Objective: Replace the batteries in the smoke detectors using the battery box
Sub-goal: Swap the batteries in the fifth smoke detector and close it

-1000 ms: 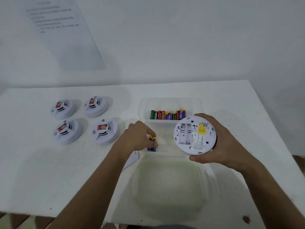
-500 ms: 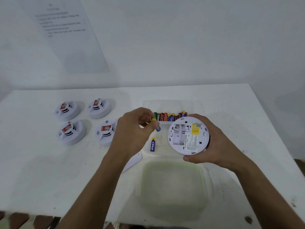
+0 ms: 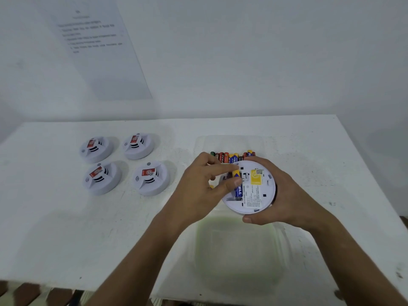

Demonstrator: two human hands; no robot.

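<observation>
1. The right hand (image 3: 287, 195) is cupping a round, smooth white plastic smoke detector (image 3: 254, 191) held back-side up above the tabletop (image 3: 55, 228), its fingers curling around the rim.
2. The left hand (image 3: 198, 191) is pinching a blue-and-yellow cylindrical battery (image 3: 238, 184) between thumb and fingers, the battery lying in the open slot on the detector's back, beside a yellow sticker (image 3: 256, 177) and a printed label.
3. A clear plastic battery box (image 3: 229, 142) is sitting just behind the hands, with a row of red, blue and green batteries (image 3: 227, 156) standing side by side in it.
4. A translucent, greenish, rounded-square lid (image 3: 238, 250) is lying flat nearer the camera.
5. Four more domed white detectors (image 3: 123, 164), each with a red label, are sitting in a two-by-two group to the left, well apart from the hands.
6. The tabletop is white, matte and lightly scuffed; a plain white wall is rising behind it, carrying a printed sheet (image 3: 95, 47) too blurred to read.
</observation>
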